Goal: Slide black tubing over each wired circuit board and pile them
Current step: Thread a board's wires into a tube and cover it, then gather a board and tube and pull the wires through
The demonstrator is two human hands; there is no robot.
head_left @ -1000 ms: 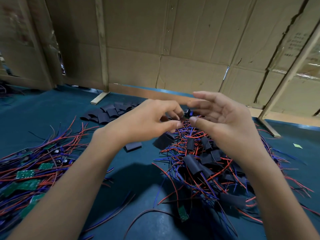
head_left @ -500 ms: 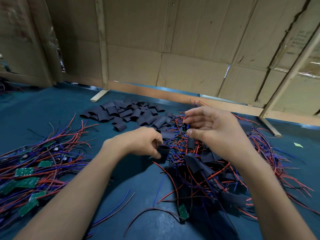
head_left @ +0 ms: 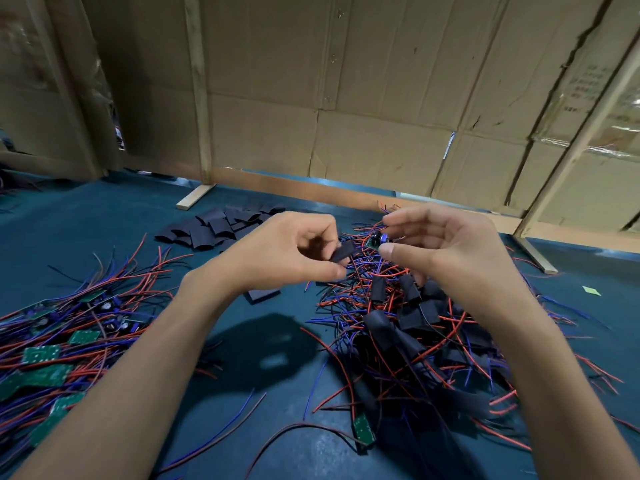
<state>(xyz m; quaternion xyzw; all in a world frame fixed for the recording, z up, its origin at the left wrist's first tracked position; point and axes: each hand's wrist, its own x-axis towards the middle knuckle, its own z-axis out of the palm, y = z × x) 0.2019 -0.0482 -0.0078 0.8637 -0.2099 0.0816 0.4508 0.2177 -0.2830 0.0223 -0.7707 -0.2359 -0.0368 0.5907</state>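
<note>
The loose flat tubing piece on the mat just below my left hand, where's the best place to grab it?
Pinch the tubing piece across its short width near one end, coming from above. It lies flat and alone on the teal mat, clear of the wire piles, so a thumb-and-finger grip on its long edges should lift it and leave the other end free.

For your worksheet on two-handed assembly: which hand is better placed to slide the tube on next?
Left. The left hand already pinches a black tube pointed toward the circuit board, which the right hand holds.
</note>
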